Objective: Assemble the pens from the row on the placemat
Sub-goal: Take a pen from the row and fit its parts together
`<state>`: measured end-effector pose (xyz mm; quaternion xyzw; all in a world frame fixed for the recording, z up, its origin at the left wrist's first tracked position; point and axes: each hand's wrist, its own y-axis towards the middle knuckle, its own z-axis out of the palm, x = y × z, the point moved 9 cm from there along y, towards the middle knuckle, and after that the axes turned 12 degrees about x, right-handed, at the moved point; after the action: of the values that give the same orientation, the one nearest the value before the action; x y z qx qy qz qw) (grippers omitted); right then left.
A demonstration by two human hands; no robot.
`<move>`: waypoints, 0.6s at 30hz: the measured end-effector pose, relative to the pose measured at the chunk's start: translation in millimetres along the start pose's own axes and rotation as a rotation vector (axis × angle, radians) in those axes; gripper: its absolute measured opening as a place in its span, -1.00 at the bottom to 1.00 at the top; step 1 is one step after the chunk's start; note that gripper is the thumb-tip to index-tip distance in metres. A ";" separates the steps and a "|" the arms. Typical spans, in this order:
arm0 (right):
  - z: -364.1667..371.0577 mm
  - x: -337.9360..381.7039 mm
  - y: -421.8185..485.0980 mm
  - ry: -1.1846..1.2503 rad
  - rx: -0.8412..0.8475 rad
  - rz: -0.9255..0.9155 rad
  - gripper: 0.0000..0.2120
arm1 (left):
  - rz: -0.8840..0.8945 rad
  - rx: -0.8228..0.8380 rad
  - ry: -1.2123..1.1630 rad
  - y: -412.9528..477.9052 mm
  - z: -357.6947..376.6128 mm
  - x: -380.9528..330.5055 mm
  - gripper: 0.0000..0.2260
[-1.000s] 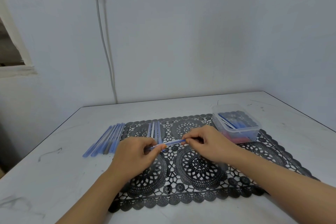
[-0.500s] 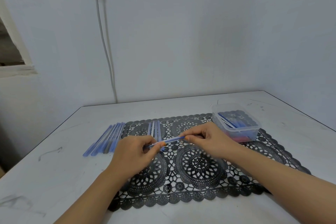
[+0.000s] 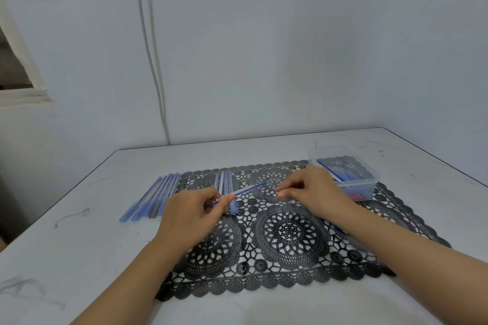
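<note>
My left hand pinches a clear blue pen barrel above the black lace placemat. A thin blue refill sticks out of the barrel toward the right. My right hand hovers just right of the refill's end with thumb and fingertips drawn together. A small gap shows between them and the refill, and I cannot tell if they hold a small part. A short row of pen barrels lies on the mat behind my left hand.
Several blue pens lie side by side on the white table left of the mat. A clear plastic tub with blue and red parts stands on the mat's far right corner. Walls close the back and right.
My right hand has come off the end of the refill and drawn slightly right. The pen in my left hand now tilts up more toward the far right.
</note>
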<state>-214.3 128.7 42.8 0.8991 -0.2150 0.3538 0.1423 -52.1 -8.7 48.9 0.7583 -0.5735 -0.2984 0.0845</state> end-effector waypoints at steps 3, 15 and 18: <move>16.1 -3.1 3.7 -0.142 0.099 0.054 -0.85 | 0.000 0.005 0.000 0.3 0.5 0.3 -0.49; 32.0 -2.7 2.3 -0.352 0.229 0.059 -0.78 | 0.002 -0.005 0.013 0.2 1.0 1.3 -0.45; 33.0 -1.1 2.1 -0.374 0.246 0.049 -0.75 | 0.002 -0.003 0.014 0.6 0.7 0.4 -0.46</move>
<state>-197.1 113.7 18.9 0.9541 -0.2147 0.2079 -0.0193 -52.9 -9.1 48.5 0.7597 -0.5731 -0.2937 0.0901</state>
